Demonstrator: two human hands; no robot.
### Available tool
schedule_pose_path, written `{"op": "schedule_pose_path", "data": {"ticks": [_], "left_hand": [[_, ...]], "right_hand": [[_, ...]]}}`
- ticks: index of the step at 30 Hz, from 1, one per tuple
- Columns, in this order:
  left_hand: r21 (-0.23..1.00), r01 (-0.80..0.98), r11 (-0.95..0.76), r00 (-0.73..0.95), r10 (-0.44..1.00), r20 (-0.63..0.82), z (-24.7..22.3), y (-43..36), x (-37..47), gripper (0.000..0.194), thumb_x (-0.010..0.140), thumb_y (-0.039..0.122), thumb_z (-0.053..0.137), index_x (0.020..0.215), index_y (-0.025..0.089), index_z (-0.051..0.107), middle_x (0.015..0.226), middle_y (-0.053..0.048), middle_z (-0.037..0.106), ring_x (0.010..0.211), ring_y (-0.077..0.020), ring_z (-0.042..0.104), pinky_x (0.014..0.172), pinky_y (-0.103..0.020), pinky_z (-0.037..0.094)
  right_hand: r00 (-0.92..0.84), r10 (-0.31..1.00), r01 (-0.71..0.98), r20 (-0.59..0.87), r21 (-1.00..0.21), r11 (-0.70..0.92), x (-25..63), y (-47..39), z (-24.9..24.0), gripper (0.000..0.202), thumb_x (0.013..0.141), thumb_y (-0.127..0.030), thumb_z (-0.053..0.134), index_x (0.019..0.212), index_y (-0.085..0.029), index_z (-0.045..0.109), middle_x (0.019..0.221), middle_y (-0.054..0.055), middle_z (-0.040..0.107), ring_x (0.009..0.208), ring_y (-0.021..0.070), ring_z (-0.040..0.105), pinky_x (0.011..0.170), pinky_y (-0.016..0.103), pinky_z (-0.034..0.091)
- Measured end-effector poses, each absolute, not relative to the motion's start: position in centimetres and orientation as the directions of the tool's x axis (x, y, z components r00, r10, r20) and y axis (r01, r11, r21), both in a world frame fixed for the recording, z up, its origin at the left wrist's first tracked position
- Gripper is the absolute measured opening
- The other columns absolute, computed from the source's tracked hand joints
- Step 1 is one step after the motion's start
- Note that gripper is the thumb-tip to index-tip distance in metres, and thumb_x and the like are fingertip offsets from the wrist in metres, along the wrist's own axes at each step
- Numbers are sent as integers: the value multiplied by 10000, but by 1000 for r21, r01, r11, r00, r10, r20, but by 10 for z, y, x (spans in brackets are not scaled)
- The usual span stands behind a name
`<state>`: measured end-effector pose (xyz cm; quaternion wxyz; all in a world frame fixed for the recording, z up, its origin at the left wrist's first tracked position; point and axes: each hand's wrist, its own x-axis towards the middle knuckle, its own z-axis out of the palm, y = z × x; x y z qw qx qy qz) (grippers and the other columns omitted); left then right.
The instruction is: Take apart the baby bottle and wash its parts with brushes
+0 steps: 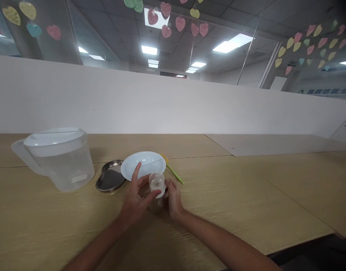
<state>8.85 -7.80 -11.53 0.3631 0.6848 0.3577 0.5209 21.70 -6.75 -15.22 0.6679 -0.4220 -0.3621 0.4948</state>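
Note:
In front of me, just short of the white bowl point(153, 156), is a baby bottle point(157, 184) with a white collar and a clear domed top, seen from above. My left hand point(136, 197) grips it from the left, thumb across the near side and index finger raised away from it. From the right, my right hand point(173, 195) holds the bottle's side with curled fingers. The lower part of the bottle is mostly hidden by the hands.
A clear lidded pitcher point(68, 165) stands at left. Beside it lies a kidney-shaped metal tray point(111, 178), touching or close to the bowl. Right of the bowl is a thin utensil with a green handle point(175, 174) and yellow end. A white partition point(173, 105) backs the wooden table point(232, 199).

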Motion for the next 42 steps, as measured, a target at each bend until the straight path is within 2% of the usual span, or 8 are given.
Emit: {"op": "schedule_pose_path", "data": {"ticks": [3, 6, 11, 15, 21, 28, 33, 42], "left_hand": [[872, 82, -482, 237, 860, 453, -117, -79, 86, 917, 800, 343, 628, 1443, 302, -25, 1317, -120, 504, 1210, -248, 487, 1010, -452, 402], [836, 91, -541, 261, 823, 504, -126, -78, 82, 909, 794, 331, 634, 1441, 311, -4, 1431, -132, 363, 1290, -267, 389, 1050, -467, 350], [788, 121, -604, 311, 777, 548, -148, -71, 78, 934, 753, 325, 675, 1437, 318, 39, 1402, -133, 403, 1233, -292, 457, 1025, -495, 373], [792, 182, -583, 271, 804, 530, -157, -70, 81, 970, 702, 333, 717, 1434, 322, 80, 1349, -112, 474, 1200, -305, 488, 1002, -502, 398], [829, 243, -504, 245, 859, 450, -155, -75, 83, 940, 692, 346, 715, 1425, 319, 126, 1264, -78, 551, 1137, -289, 539, 966, -466, 437], [864, 249, -438, 286, 885, 367, -144, -74, 81, 889, 699, 342, 709, 1399, 345, 160, 1200, -42, 604, 1064, -257, 590, 921, -422, 475], [874, 219, -433, 293, 884, 364, -142, -74, 82, 824, 667, 336, 734, 1361, 333, 290, 1167, -32, 631, 1038, -302, 599, 882, -423, 498], [872, 236, -429, 246, 895, 373, -143, -73, 83, 747, 611, 317, 761, 1287, 321, 444, 1062, 6, 683, 931, -284, 640, 769, -356, 540]], "right_hand": [[396, 908, -259, 140, -931, 256, 224, -65, -135, 251, 731, -428, 477, 643, -211, 389, 620, -36, 380, 537, 105, 393, 469, 219, 359], [416, 835, -51, 360, -908, 417, 233, -59, -101, 254, 759, -435, 443, 655, -205, 409, 648, -18, 400, 622, 117, 406, 603, 234, 397], [-96, 809, 186, 580, -788, 587, 245, -59, -13, 258, 773, -438, 505, 732, -184, 498, 675, -11, 498, 569, 98, 397, 539, 230, 339], [-505, 780, 584, 368, -520, 623, 251, -74, 32, 292, 804, -455, 524, 881, -191, 622, 786, 7, 618, 650, 113, 494, 576, 239, 335], [-589, 798, 774, 129, -196, 602, 252, -82, 20, 443, 756, -468, 575, 1114, -210, 610, 1003, 55, 663, 863, 204, 576, 658, 282, 372], [-609, 790, 762, 70, -226, 607, 253, -77, 9, 441, 704, -394, 641, 1100, -202, 613, 967, 40, 664, 807, 177, 578, 613, 257, 369], [-611, 790, 732, 52, -344, 588, 257, -72, 9, 361, 660, -314, 703, 987, -184, 621, 839, 10, 623, 672, 121, 534, 552, 221, 356], [-606, 795, 726, 21, -395, 563, 257, -68, 9, 342, 627, -274, 735, 935, -186, 616, 762, -5, 594, 637, 112, 514, 528, 214, 333]]}}
